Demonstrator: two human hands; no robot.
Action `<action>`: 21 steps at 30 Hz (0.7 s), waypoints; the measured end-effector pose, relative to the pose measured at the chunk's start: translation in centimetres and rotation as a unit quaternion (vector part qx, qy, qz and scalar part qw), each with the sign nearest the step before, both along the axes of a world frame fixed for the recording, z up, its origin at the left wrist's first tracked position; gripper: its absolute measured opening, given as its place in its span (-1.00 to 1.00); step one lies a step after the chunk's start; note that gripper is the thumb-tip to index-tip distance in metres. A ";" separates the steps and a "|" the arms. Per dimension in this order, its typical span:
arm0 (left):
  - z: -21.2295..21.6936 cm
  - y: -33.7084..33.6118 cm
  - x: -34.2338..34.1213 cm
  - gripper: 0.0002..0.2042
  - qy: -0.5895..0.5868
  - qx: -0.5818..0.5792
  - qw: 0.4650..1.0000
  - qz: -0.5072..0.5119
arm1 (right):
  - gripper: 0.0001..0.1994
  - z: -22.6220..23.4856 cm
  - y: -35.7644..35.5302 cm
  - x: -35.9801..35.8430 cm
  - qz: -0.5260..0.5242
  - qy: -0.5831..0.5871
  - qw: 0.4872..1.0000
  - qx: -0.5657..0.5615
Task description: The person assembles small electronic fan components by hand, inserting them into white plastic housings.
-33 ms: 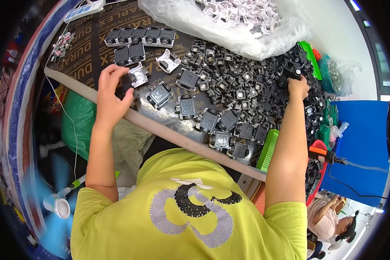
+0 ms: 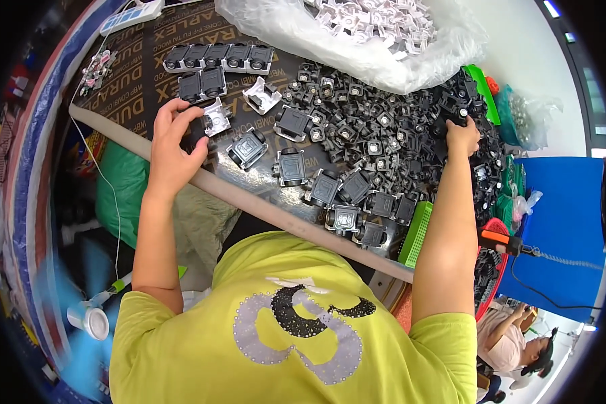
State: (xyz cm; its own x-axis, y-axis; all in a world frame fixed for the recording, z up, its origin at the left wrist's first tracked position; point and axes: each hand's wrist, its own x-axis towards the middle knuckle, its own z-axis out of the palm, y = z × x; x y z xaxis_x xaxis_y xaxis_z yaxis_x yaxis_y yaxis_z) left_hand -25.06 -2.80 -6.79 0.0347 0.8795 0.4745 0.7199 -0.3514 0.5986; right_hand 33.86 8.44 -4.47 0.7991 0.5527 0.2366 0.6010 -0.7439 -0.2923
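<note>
My left hand (image 2: 173,149) hovers over the table's near left edge, its fingers and thumb spread apart. One fingertip meets or nearly meets the edge of a small white plastic part (image 2: 217,118); contact is hard to judge. A second white part (image 2: 262,96) lies to its right. My right arm reaches out to a big heap of small black plastic parts (image 2: 377,121). There my right hand (image 2: 462,138) is closed among them with bent fingers, and what it grips is hidden. Between the hands lie several black toy-car-like assemblies (image 2: 291,166).
Neat rows of black-and-white assemblies (image 2: 219,57) stand at the far left. A clear plastic bag (image 2: 444,40) full of white parts rests at the back. A green basket (image 2: 417,232) sits at the near edge. An orange-and-black power screwdriver (image 2: 499,240) hangs at the right.
</note>
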 end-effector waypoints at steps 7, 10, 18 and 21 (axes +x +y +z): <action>0.0 0.6 0.3 -0.62 0.046 -0.049 0.997 -0.024 | -0.48 -2.2 1.9 4.2 0.090 -0.030 0.977 0.190; -0.6 0.6 0.1 -0.65 0.042 -0.043 0.997 -0.049 | -0.43 -1.9 2.5 5.2 0.064 0.112 0.929 0.346; 0.6 -3.4 1.4 -0.73 0.016 -0.082 0.996 -0.037 | -0.72 3.7 0.0 -9.1 0.260 0.826 0.363 0.345; 1.6 -3.7 1.6 -0.67 0.020 -0.115 0.991 -0.062 | -0.58 4.2 -1.9 -14.5 0.340 0.864 0.246 0.278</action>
State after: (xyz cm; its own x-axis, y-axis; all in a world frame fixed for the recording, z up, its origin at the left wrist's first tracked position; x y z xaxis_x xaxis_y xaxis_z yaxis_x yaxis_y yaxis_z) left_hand -23.43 -6.52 -5.24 0.1643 0.9521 0.2579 0.7050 -0.2962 0.6444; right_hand 19.39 6.57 -0.25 -0.2613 0.9635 0.0583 -0.8477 -0.2001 -0.4913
